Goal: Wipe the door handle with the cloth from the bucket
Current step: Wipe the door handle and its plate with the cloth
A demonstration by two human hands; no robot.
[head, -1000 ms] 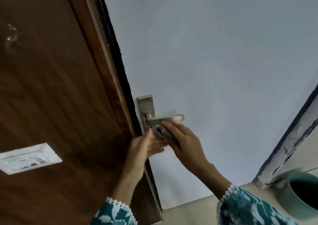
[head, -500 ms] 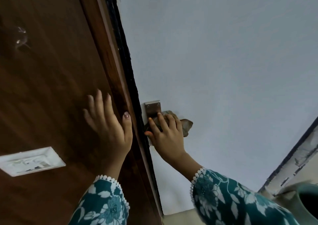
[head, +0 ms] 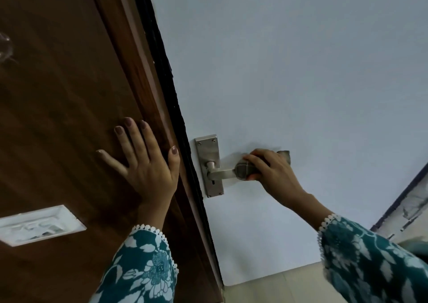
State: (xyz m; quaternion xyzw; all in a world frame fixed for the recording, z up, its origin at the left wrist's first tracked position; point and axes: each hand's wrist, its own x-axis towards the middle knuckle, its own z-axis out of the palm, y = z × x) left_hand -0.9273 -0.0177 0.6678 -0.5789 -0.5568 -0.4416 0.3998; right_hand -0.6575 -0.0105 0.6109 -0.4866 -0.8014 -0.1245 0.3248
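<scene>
Gripping the cloth [head: 243,168], the right hand [head: 274,174] is wrapped around the outer end of the door handle [head: 222,174], fingers curled shut over fabric and lever together. Cloth is bunched around the lever; a corner of it sticks out past the knuckles on the side away from the plate. Only the inner stretch of the lever, next to the metal backplate [head: 209,163], is left uncovered. Backplate is mounted on the pale door [head: 289,71], just beside its dark edge.

Left hand [head: 148,163] is laid flat and spread on the brown wood panel [head: 58,117] on the far side of that edge from the handle, palm against the surface, nothing held. Thumb is close to the door edge.

A white switch plate [head: 39,225] is seen on the wood panel, below the left hand and further from the handle. Both forearms are covered by teal floral sleeves [head: 143,268] with white scalloped cuffs. Bucket cannot be made out clearly.
</scene>
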